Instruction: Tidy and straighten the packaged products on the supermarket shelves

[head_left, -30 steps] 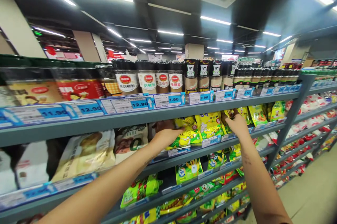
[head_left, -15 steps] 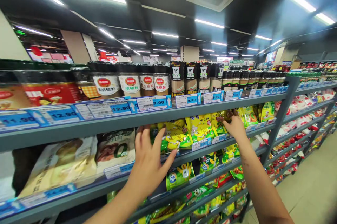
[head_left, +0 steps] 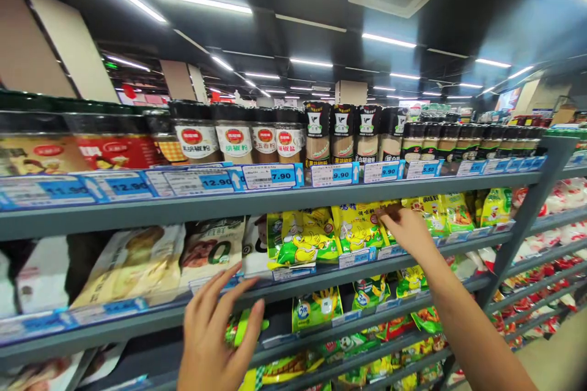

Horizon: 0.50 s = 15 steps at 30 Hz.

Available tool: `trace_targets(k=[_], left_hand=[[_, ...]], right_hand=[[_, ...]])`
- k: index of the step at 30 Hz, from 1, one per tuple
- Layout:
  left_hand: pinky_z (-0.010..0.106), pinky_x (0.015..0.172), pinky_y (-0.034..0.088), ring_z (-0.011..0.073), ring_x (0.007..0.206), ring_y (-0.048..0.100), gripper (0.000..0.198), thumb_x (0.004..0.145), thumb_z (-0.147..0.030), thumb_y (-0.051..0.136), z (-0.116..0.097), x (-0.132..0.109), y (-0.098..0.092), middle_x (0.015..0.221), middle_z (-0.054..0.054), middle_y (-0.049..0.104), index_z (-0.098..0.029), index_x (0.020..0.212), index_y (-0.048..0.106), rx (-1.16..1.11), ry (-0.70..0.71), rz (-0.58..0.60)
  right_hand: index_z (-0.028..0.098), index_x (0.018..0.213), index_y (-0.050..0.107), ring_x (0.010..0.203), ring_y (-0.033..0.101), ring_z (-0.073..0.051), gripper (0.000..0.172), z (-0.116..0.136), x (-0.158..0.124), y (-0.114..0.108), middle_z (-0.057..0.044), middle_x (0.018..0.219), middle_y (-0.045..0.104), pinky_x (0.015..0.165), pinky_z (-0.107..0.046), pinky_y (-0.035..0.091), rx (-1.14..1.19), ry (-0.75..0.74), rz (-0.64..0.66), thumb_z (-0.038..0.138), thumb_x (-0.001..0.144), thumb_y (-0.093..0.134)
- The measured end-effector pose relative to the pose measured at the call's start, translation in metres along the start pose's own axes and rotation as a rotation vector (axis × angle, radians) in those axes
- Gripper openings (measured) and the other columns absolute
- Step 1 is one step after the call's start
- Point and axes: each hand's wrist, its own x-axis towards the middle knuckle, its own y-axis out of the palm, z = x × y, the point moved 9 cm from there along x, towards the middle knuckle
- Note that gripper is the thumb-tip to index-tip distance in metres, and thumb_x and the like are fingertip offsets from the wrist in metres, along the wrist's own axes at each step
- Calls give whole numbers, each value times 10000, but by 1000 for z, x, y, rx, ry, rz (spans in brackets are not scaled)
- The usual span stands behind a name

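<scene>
I face a grey store shelf rack point(head_left: 257, 202). My right hand point(head_left: 407, 229) reaches into the second shelf, its fingers closed on the top of a yellow and green seasoning packet point(head_left: 362, 227). Another packet of the same kind point(head_left: 302, 237) stands to its left. My left hand point(head_left: 211, 335) hangs low in front of the shelf edge with fingers spread, holding nothing, close to a green packet point(head_left: 243, 327) on the shelf below.
Spice jars point(head_left: 233, 141) and dark-capped bottles point(head_left: 342, 134) line the top shelf above blue price tags point(head_left: 275, 175). Beige bags point(head_left: 128, 265) lie at the left. More packets fill the lower shelves point(head_left: 367, 330). A grey upright point(head_left: 527, 219) stands at the right, with aisle floor beyond.
My left hand has pulled back from the yellow packets and dropped down to the left, opening out. My right hand stays at the packets on the second shelf.
</scene>
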Motion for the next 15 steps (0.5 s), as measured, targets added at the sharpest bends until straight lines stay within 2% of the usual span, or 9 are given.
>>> trace_targets(k=[3,6,9,12,13,15], left_hand=[[513,1069,362,306,1246,476,238,937,-295,497,-12,32,5,1294,116,560,-252,1168,539,-13,32,16],[478,1023,399,315,1166,530,337,941,-417,462,-7,65,16,1195,145,627,-174,1138,587,9,-38,98],[465,895,458,366,1011,616,577,909,-602,387,12,90,46,1029,196,688,-105,1073,630,102,-261,384],[444,783,475,423,947,656,758,813,-775,361,20,100,79,958,232,714,-108,999,671,157,-422,707],[434,767,474,433,965,656,781,783,-797,382,18,102,87,993,238,716,-114,1027,672,156,-432,773],[411,759,469,436,1015,649,792,751,-785,438,15,108,98,1102,242,701,-122,1135,643,153,-420,833]], right_hand=[[215,760,651,699,648,-206,235,11,17,28,-9,715,707,583,-264,366,54,-17,100,364,922,568],[212,765,665,753,673,-194,193,5,25,32,0,775,732,611,-247,400,73,1,95,316,906,584],[205,822,708,795,678,-238,191,-9,26,15,-37,821,742,621,-280,387,20,41,9,289,913,562],[161,870,729,821,672,-305,243,-23,24,-2,-119,846,737,630,-325,364,-63,94,-84,289,930,531],[146,918,727,842,671,-316,237,-26,24,-4,-133,871,737,640,-329,366,-79,101,-94,284,930,535],[140,1044,701,883,672,-317,230,-28,22,-2,-121,908,739,659,-325,377,-93,92,-86,270,933,546]])
